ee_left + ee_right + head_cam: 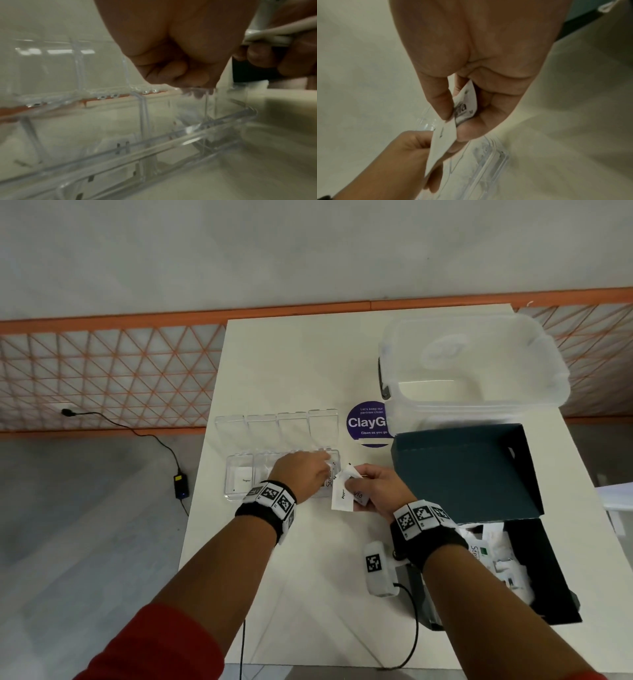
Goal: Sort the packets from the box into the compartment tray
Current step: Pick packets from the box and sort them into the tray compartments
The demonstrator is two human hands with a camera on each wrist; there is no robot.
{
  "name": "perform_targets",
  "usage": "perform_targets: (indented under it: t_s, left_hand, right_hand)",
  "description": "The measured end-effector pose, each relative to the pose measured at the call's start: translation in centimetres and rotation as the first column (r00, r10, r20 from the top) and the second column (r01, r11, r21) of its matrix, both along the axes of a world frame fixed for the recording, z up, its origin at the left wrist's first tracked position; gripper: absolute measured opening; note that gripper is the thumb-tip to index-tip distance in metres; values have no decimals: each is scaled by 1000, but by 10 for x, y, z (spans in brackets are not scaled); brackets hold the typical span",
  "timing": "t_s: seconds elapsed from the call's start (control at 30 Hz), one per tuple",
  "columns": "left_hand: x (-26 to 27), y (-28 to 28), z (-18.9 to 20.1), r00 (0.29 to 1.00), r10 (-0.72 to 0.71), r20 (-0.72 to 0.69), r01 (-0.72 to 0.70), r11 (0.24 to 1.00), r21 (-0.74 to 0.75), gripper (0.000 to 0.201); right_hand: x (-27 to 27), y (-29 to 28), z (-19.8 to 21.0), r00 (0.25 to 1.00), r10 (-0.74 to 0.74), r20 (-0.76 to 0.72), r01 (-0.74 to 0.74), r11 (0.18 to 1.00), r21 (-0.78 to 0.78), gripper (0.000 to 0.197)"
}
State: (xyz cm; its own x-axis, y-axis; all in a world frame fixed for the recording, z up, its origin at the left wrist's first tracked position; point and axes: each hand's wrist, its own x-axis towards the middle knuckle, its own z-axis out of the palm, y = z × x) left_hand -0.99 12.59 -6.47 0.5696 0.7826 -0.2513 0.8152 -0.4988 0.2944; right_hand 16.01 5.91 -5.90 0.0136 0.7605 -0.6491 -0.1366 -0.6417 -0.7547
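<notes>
The clear compartment tray (239, 496) lies on the white table with its lid flipped open behind it. A Sugar packet (244, 479) sits in its leftmost cell. My left hand (323, 465) hovers over the rightmost cell, fingers curled (171, 70) at the top corner of a Stevia packet (329, 481) that stands in that cell. Just right of the tray, my right hand (356, 477) pinches a small bunch of white packets: a Pepper packet (342, 496) and a Stevia one (465, 106). The dark green box (555, 587) at the lower right holds several more packets (493, 549).
The box's lid (462, 470) stands open between the box and a clear plastic bin (472, 371) at the back right. A purple round sticker (368, 422) lies behind the tray. A white tagged device (376, 568) with a cable lies by my right wrist.
</notes>
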Motion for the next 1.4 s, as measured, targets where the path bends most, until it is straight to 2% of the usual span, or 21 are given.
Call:
perform_targets:
  t_s: [0.03,0.1,0.17,0.23,0.3,0.37,0.47,0.57,0.73,0.8,0.9,1.03,1.17,1.3,1.4]
  left_hand:
    - [-3,-2,4,990,75,115,-75,997,-6,28]
    - [-9,-8,12,900,267,346,-255,964,-80,26]
    - [-15,-18,21,796,401,453,-336,916,-221,23]
    - [-19,-29,27,769,463,441,-327,877,-352,15]
    - [-22,-36,28,779,485,398,-321,853,-411,27]
    - [-27,-40,28,749,528,401,-358,831,-426,31]
    - [-38,-42,29,683,595,424,-402,791,-462,27]
    - [-52,-41,31,649,624,435,-421,771,-477,24]
    - [-83,-25,38,562,681,470,-546,732,-407,15]
    - [-93,-15,38,566,703,431,-606,709,-360,10]
    - [-101,-3,34,624,706,335,-643,708,-294,12]
    - [-95,6,25,748,635,193,-599,772,-214,19]
    - [-82,9,17,823,566,47,-550,815,-183,22]
    - [-67,13,19,867,481,-129,-496,857,-139,12]
    - [-61,15,17,872,447,-197,-478,866,-150,12]
  right_hand:
    - [-2,0,0,1000,-7,6,7,1000,12,14]
    - [-5,-1,-1,1000,-17,18,17,999,31,15]
    - [-8,-1,-1,999,-22,25,21,999,45,14]
    - [-14,-1,0,999,-41,11,40,997,62,11]
    - [-21,-1,2,999,-52,-10,53,996,75,9]
    - [-29,-1,4,999,-40,-35,43,996,80,8]
    - [-40,0,9,998,-12,-70,18,995,93,8]
    - [-46,0,14,993,9,-118,2,995,95,10]
    - [-44,-3,19,987,5,-159,7,997,73,11]
    - [-40,-4,18,987,-2,-158,12,998,61,13]
    - [-37,-5,14,988,-6,-152,13,999,50,12]
    - [-34,-3,10,989,-18,-146,24,999,39,10]
    - [-31,1,6,990,-21,-137,25,999,31,11]
    - [-31,4,3,989,-24,-143,29,999,27,11]
    - [-31,6,1,991,-23,-133,27,999,28,11]
